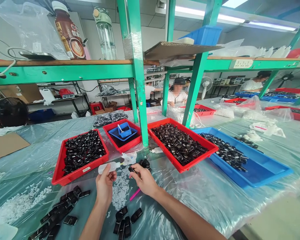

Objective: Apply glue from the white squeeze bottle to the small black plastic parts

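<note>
My left hand (105, 185) is wrapped round a small translucent squeeze bottle (107, 167), its thin nozzle pointing right. Pinched in my right hand (145, 180) is a small black plastic part (132, 169), close to the nozzle tip. Below and between the hands lies a heap of small white pieces (121, 188) on the plastic-covered table. A pink stick-like tool (135, 194) rests beside the right wrist. Several loose black parts (125, 223) lie nearer to me, with more black parts (57, 213) to the left. A crumpled white tissue (129, 158) sits just beyond the bottle tip.
Red trays of black parts stand left (61, 166) and right (181, 166), with a blue tray (270, 171) farther right. A red tray (120, 149) holds small blue trays. A green post (141, 100) rises from the table. A person (176, 95) sits across.
</note>
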Motion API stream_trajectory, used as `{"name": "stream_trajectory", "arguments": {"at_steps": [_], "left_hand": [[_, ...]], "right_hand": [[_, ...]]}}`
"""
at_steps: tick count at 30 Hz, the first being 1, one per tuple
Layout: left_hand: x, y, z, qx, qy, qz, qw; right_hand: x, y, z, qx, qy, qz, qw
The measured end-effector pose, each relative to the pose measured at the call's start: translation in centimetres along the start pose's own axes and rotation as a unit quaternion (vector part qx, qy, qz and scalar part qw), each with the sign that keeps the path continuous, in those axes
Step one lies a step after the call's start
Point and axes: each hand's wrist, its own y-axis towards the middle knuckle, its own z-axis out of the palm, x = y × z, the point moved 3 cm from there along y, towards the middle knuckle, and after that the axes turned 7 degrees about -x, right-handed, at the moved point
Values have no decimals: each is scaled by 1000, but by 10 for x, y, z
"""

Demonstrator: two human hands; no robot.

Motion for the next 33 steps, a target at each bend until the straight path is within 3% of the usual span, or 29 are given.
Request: {"name": "stream_trajectory", "arguments": {"at_steps": [3,9,23,33], "left_hand": [[-1,0,0,1,-3,0,1000],[-2,0,0,-3,-17,-4,1000],[0,-2,4,-15,-24,-5,1000],[1,-2,3,10,-20,15,1000]], "right_hand": [[-2,2,-2,-13,19,20,1000],[-4,5,-9,-71,40,-2,997],[-13,6,0,-24,107,-17,994],[-13,8,-5,-48,87,14,995]]}}
